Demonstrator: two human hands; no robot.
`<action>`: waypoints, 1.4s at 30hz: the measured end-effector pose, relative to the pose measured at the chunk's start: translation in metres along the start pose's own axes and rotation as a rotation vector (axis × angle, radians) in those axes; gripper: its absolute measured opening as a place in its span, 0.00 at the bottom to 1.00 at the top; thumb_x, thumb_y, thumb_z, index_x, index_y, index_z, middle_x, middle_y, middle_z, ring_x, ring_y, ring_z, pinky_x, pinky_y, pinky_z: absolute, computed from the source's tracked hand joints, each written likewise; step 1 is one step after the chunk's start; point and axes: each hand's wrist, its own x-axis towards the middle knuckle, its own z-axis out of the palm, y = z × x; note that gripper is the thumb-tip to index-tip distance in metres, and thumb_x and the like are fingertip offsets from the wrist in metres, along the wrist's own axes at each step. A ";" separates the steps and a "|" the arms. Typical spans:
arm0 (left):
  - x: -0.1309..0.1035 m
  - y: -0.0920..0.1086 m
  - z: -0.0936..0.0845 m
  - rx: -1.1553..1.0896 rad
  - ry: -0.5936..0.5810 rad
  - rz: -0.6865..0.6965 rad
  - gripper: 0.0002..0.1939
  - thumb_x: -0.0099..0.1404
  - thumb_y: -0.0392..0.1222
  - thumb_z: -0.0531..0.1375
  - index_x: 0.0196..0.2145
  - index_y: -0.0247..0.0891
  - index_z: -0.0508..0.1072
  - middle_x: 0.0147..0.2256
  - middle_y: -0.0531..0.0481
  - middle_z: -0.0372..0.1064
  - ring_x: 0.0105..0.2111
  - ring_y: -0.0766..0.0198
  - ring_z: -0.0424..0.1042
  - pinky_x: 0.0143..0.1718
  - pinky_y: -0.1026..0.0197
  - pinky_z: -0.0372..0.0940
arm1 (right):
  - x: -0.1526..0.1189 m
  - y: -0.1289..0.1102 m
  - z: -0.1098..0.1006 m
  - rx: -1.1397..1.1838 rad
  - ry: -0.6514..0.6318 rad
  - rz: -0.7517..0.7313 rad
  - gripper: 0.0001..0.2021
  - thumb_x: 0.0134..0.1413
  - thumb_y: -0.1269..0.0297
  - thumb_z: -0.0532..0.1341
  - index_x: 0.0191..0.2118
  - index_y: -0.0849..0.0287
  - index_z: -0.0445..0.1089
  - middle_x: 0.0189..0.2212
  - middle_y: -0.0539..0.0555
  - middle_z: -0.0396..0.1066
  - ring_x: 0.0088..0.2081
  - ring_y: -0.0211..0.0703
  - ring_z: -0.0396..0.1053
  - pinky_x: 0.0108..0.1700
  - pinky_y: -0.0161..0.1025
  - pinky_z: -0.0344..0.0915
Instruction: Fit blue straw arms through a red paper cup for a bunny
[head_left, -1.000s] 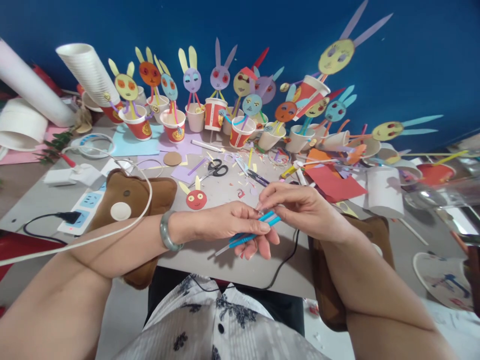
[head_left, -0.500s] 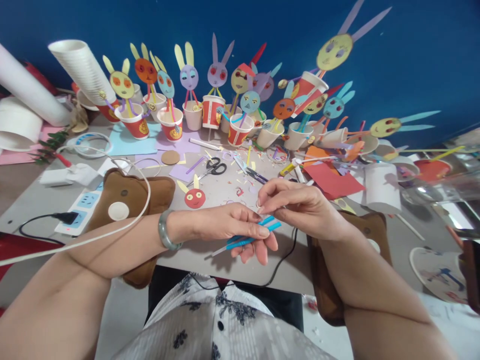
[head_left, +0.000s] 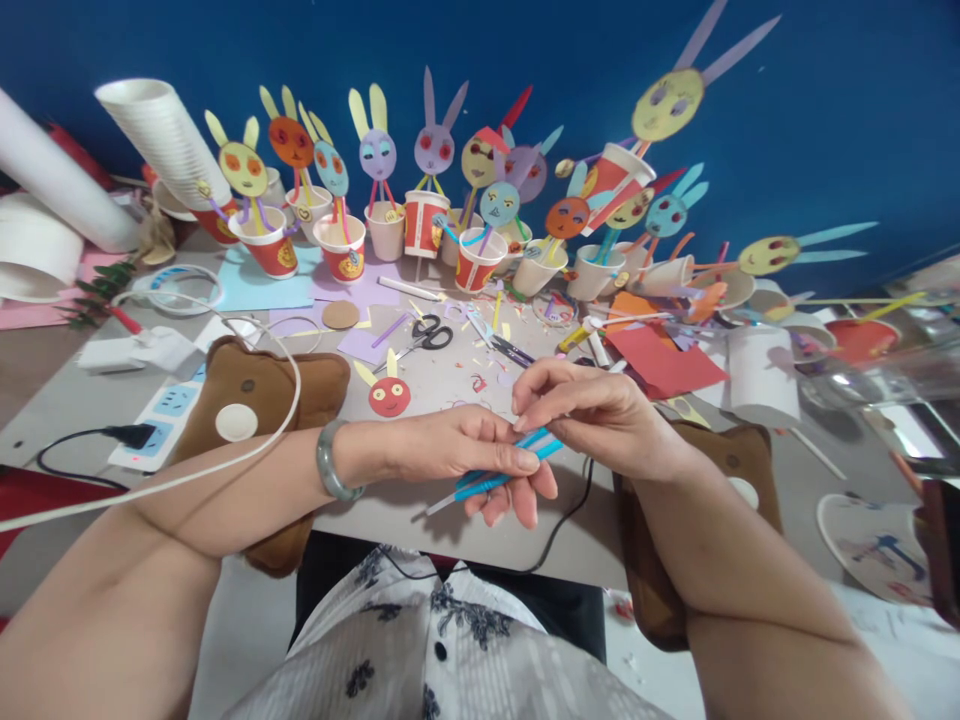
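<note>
Grey table [head_left: 480, 540], left hand's [head_left: 480, 455] grip around blue straws [head_left: 517, 465], right hand's [head_left: 592, 415] grip narrow, contents unclear.

Wall [head_left: 300, 40]: dk blue. Bench [head_left: 375, 520]: lt grey. Sticks [head_left: 487, 482]: bright blue, w/ a whitish tip at one end. Paper face [head_left: 389, 398]: red, w/ pale yellow ears & eyes. Bangle [head_left: 328, 460]: grey-green. Shirt [head_left: 397, 650]: white w/ dk floral pattern. Cushion [head_left: 262, 385]: brown, w/ white circle. Front-center cup [head_left: 480, 268]: red & white. Scissors [head_left: 433, 333]: blk handles. Paper sheet [head_left: 667, 362] on the R: red. Power strip [head_left: 166, 410]: white w/ lt blue.
</note>
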 end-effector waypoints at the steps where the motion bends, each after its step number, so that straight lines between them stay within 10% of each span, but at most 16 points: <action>1: 0.000 0.000 0.000 -0.004 -0.002 0.006 0.21 0.64 0.57 0.68 0.37 0.32 0.80 0.30 0.45 0.80 0.23 0.70 0.73 0.22 0.68 0.66 | 0.000 0.000 0.000 0.000 0.000 0.003 0.08 0.65 0.59 0.65 0.37 0.51 0.83 0.35 0.56 0.76 0.37 0.40 0.75 0.39 0.39 0.74; 29: 0.000 -0.007 -0.002 -0.025 -0.026 0.040 0.19 0.69 0.55 0.65 0.40 0.32 0.80 0.33 0.44 0.81 0.24 0.70 0.74 0.23 0.68 0.67 | -0.005 0.003 0.003 0.133 -0.143 -0.079 0.07 0.70 0.68 0.59 0.40 0.56 0.74 0.40 0.55 0.69 0.42 0.36 0.71 0.43 0.36 0.70; 42: -0.001 -0.002 -0.002 0.014 0.113 0.082 0.22 0.66 0.58 0.66 0.40 0.32 0.78 0.32 0.42 0.81 0.23 0.69 0.74 0.22 0.67 0.65 | -0.005 0.014 0.004 0.328 0.039 0.205 0.11 0.61 0.58 0.69 0.46 0.54 0.75 0.41 0.55 0.76 0.41 0.39 0.77 0.44 0.36 0.75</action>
